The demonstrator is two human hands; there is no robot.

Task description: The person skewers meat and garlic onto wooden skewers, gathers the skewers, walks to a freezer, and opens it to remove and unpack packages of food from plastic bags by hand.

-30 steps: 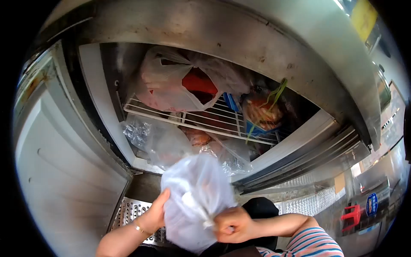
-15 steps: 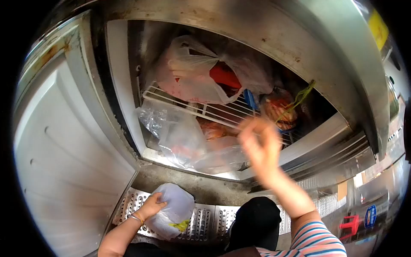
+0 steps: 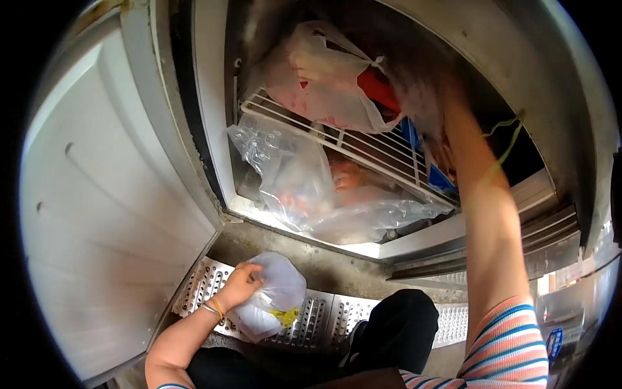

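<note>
Low at the front, my left hand [image 3: 243, 285] is closed on the top of a whitish plastic bag [image 3: 278, 282] with a yellow patch on its side. My right arm reaches deep into the cabinet, past the right end of the rack. My right hand [image 3: 448, 87] is blurred in the shadow there, so its fingers do not show. Left of it on the wire rack [image 3: 343, 144] rests a knotted white plastic bag [image 3: 324, 84] with something red inside. A blue-and-orange packet [image 3: 440, 176] lies beside my right forearm.
A large clear bag [image 3: 291, 168] with orange-pink contents fills the lower compartment. The cabinet's white door [image 3: 110, 214] stands wide on the left. A green strand [image 3: 508, 146] hangs near my right arm. Perforated metal plates [image 3: 311, 324] cover the floor strip.
My right hand has moved from in front of the rack up and deep into the cabinet. My left hand still holds its bag. The whole view has shifted.
</note>
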